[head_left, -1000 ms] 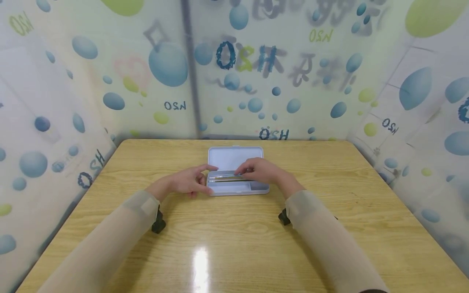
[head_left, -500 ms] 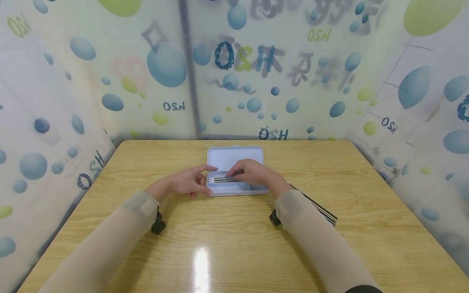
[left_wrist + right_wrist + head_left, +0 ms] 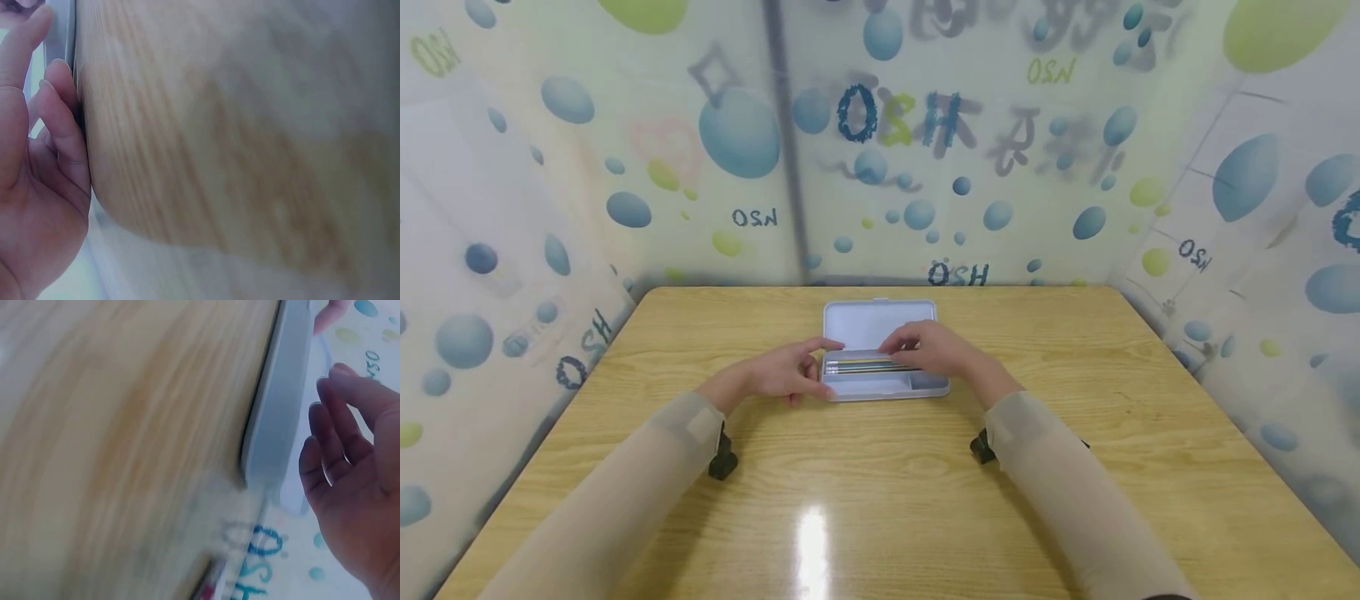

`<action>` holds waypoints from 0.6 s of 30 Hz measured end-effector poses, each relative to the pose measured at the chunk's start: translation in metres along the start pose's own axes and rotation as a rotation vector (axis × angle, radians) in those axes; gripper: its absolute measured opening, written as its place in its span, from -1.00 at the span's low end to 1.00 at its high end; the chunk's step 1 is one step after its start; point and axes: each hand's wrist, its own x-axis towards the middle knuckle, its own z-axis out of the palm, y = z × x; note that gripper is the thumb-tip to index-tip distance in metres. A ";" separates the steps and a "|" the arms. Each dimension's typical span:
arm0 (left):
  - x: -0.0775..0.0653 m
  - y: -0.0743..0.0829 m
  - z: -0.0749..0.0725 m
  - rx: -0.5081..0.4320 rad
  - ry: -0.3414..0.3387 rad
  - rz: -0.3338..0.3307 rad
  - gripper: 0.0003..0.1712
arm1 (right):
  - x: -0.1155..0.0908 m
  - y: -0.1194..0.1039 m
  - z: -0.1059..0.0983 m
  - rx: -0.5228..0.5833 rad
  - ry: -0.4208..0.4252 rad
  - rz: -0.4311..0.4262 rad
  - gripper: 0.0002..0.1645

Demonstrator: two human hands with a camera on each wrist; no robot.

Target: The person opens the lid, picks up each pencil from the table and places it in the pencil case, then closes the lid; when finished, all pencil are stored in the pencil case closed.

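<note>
A pale lilac pencil case (image 3: 868, 387) lies with its lid (image 3: 880, 323) raised behind it. Several pencils (image 3: 857, 366) with silvery ends lie side by side in its rear compartment. My left hand (image 3: 782, 370) holds the case at its left end, thumb on the front corner and index finger at the back corner. Over the right part of the pencils is my right hand (image 3: 936, 350), its fingers loosely bent. In the right wrist view, the right fingers (image 3: 322, 444) show beside the case's side wall (image 3: 278, 406), with nothing visible between them.
The case sits towards the back of a wooden table (image 3: 880, 467). A patterned curtain (image 3: 880, 208) closes off the back and sides. A dark tip (image 3: 1086, 444) shows beside my right sleeve (image 3: 1067, 483), which hides the rest.
My right hand moved left over the case, then back right, uncovering more of the pencils. The dark sticks that showed by the right sleeve are mostly covered again. My left hand stays put.
</note>
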 end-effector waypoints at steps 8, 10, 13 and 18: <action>-0.001 0.000 0.000 0.002 0.007 0.012 0.06 | -0.039 0.023 -0.028 0.043 0.037 0.053 -0.67; -0.001 0.000 0.000 -0.002 0.007 0.018 0.06 | -0.050 0.030 -0.035 0.043 0.044 0.077 -0.66; -0.002 0.001 0.000 -0.001 0.006 0.019 0.06 | -0.067 0.043 -0.046 0.046 0.050 0.107 -0.62; -0.002 0.003 0.001 0.004 0.006 0.005 0.05 | -0.097 0.069 -0.060 0.042 0.060 0.151 -0.60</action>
